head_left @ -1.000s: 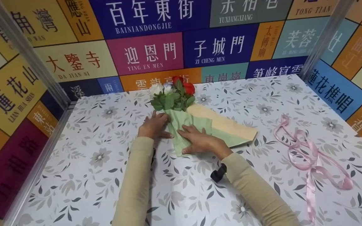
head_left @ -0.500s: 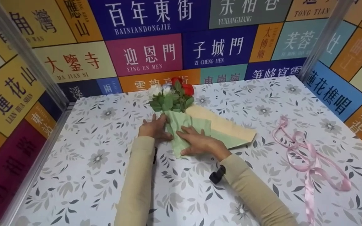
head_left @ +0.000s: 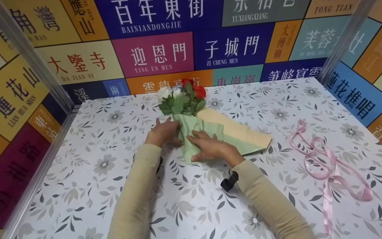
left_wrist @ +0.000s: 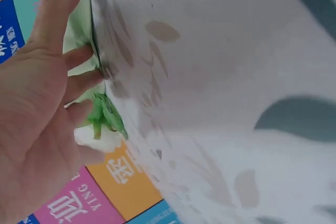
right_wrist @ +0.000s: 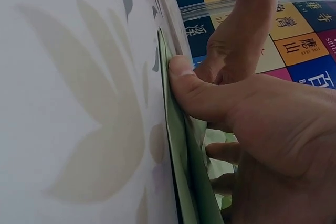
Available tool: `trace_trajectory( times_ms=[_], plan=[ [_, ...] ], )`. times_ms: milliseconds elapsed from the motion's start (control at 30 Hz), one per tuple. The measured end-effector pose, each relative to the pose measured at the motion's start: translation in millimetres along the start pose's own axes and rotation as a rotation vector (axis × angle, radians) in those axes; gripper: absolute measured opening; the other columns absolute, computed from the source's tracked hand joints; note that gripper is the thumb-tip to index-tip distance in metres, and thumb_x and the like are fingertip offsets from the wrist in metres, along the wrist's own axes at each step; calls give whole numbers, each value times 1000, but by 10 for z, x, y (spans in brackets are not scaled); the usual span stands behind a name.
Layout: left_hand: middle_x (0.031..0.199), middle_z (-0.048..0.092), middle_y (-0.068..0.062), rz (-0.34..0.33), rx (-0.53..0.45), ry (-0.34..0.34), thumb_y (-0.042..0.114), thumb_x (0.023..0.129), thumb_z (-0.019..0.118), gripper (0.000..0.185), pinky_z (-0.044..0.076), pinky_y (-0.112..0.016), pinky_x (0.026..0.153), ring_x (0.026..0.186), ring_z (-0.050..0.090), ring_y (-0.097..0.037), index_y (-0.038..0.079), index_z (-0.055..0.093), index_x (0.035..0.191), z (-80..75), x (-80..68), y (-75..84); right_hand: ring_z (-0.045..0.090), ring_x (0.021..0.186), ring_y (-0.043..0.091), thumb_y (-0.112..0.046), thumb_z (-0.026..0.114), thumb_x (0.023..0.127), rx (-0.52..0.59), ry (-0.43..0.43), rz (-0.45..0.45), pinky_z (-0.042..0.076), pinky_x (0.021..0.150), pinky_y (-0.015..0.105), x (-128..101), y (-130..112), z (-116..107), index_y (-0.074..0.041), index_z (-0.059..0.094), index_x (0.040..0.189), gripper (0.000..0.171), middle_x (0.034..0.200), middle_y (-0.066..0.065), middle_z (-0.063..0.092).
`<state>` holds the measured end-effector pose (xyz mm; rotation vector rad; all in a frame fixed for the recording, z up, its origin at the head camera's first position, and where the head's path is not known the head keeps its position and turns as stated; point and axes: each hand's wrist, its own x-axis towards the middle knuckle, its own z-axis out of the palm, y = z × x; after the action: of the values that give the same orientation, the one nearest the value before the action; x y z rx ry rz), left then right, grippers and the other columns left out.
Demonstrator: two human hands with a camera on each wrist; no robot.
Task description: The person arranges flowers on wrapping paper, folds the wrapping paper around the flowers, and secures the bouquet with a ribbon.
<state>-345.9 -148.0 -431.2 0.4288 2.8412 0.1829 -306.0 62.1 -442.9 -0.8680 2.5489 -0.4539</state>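
Observation:
A bouquet with red roses (head_left: 199, 92), a white rose (head_left: 164, 93) and green leaves (head_left: 177, 105) lies on the table, its stems covered by green wrapping paper (head_left: 196, 122). My left hand (head_left: 162, 132) touches the paper's left edge; in the left wrist view its loosely extended fingers (left_wrist: 84, 82) meet that edge beside the leaves (left_wrist: 107, 114). Across the folded front, my right hand (head_left: 211, 147) presses the paper with spread fingers. The right wrist view shows its thumb (right_wrist: 186, 80) flat against the green sheet (right_wrist: 181, 145). The stems are hidden.
A cream-and-green paper flap (head_left: 240, 131) sticks out to the right. Farther right, a loose pink ribbon (head_left: 328, 202) lies in loops on the floral tablecloth (head_left: 104, 164). Panels with coloured signs (head_left: 158, 54) stand behind and at both sides.
Both hands stay at the paper with hardly any movement. The left fingers draw slightly closer together at the edge, and the left forearm swings a little outward. The bouquet and ribbon stay put.

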Motion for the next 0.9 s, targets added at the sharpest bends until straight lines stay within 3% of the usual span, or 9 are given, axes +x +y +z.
trace_trajectory(
  times_ms=[167,267,367,500,667,900],
  plan=[
    [149,53,-11,9,-41,-43,41,86,77,63,12,-62,123,152,28,-33,14,53,138,2,-4,-51,-5,156,41,-40,71,91,-45,77,-8,-6,116,73,-57,-121,-18,-24,31,158,80,170,13,5],
    [150,52,-9,-7,-70,-48,41,90,73,62,13,-63,123,152,28,-32,17,52,143,3,5,-74,-1,156,41,-38,69,93,-75,138,-51,-6,115,75,-72,-202,18,-25,48,149,62,168,13,15],
    [144,59,-9,-21,-107,-25,39,96,65,49,14,-63,122,146,39,-32,16,56,138,8,28,-63,3,156,40,-40,62,98,-85,140,-78,-2,115,76,-77,-259,84,-26,57,142,47,168,12,19],
    [133,64,-11,-47,-120,19,42,99,59,42,14,-66,121,138,47,-36,13,58,129,38,35,-13,-1,156,39,-44,55,100,-67,70,-61,2,115,75,-93,-274,164,-26,51,147,50,170,11,9],
    [145,56,-13,-83,-73,42,50,97,58,53,14,-68,120,146,35,-40,13,52,134,64,-20,47,-11,155,38,-47,54,100,-36,6,-55,-2,117,72,-145,-232,194,-28,38,154,59,169,12,-6],
    [151,51,-10,-99,-43,50,52,97,57,57,16,-68,120,149,31,-42,15,48,139,60,-72,70,-15,154,40,-43,54,101,-12,-24,-101,-5,116,73,-243,-183,177,-26,45,149,52,168,14,-8]
  ],
)
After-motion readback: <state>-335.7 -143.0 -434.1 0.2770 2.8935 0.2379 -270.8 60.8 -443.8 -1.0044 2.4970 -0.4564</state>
